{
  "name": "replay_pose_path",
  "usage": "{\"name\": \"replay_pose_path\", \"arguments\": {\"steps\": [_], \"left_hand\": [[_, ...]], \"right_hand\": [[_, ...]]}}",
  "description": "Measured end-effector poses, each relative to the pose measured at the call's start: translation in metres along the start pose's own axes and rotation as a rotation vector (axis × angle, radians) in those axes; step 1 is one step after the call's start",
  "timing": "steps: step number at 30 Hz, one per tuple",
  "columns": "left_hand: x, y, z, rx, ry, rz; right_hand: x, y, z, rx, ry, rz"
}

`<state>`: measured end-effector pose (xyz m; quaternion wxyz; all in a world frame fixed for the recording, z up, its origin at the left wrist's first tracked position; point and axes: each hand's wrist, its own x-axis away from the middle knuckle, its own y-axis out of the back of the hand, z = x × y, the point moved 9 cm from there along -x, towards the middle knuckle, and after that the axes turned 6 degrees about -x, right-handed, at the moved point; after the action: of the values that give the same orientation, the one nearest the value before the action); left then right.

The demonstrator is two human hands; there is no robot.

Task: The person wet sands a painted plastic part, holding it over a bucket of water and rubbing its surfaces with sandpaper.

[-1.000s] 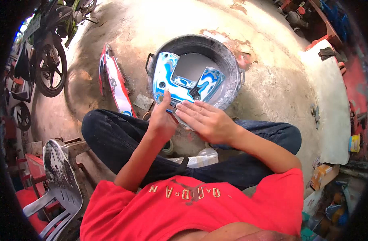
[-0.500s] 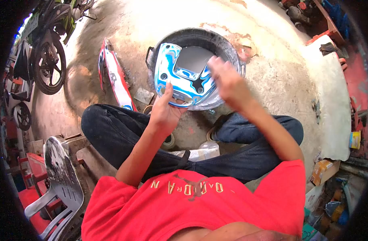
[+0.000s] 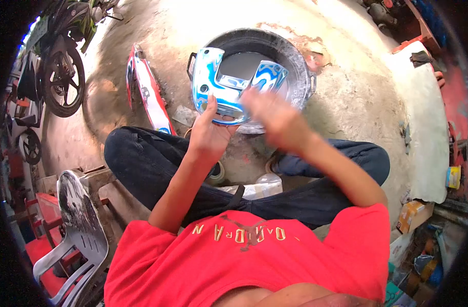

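A U-shaped panel with blue and white swirls (image 3: 206,77) is held over the near left part of a black basin (image 3: 294,61), which contains greyish liquid. My left hand (image 3: 210,132) grips the panel's near edge, its thumb on top and the fingers underneath. Over the right part of the panel is my right hand (image 3: 277,116), smeared by motion. Its fingers are too blurred to tell whether they touch the panel or hold anything.
Left of the basin a red and white panel (image 3: 151,102) lies on the concrete floor. A motorcycle wheel (image 3: 63,79) stands at the upper left, a worn plastic chair (image 3: 83,220) at the lower left. A cardboard box (image 3: 414,217) is at the right.
My left hand has stayed on the panel. My right hand moved from the panel's near edge out to the right, then back inward over its right part.
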<state>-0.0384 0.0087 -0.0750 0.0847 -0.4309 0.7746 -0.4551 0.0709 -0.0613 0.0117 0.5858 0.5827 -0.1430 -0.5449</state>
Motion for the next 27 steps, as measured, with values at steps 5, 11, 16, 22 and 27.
{"name": "replay_pose_path", "arguments": {"steps": [5, 11, 16, 22, 27], "left_hand": [[-0.001, -0.007, -0.002, -0.022, -0.025, -0.043], [0.003, -0.003, 0.002, -0.072, 0.029, 0.012], [0.000, -0.009, 0.004, -0.022, 0.004, -0.014], [0.004, -0.011, 0.005, -0.066, 0.002, -0.013], [-0.001, -0.001, 0.014, -0.023, 0.055, -0.047]], "right_hand": [[0.000, 0.011, -0.030, 0.129, -0.123, -0.080], [-0.008, 0.010, -0.042, 0.041, -0.241, -0.040], [0.000, -0.012, 0.031, -0.139, -0.007, 0.027], [-0.008, 0.015, -0.045, 0.068, -0.203, -0.048], [-0.011, -0.006, 0.007, 0.038, -0.039, -0.039]]}}
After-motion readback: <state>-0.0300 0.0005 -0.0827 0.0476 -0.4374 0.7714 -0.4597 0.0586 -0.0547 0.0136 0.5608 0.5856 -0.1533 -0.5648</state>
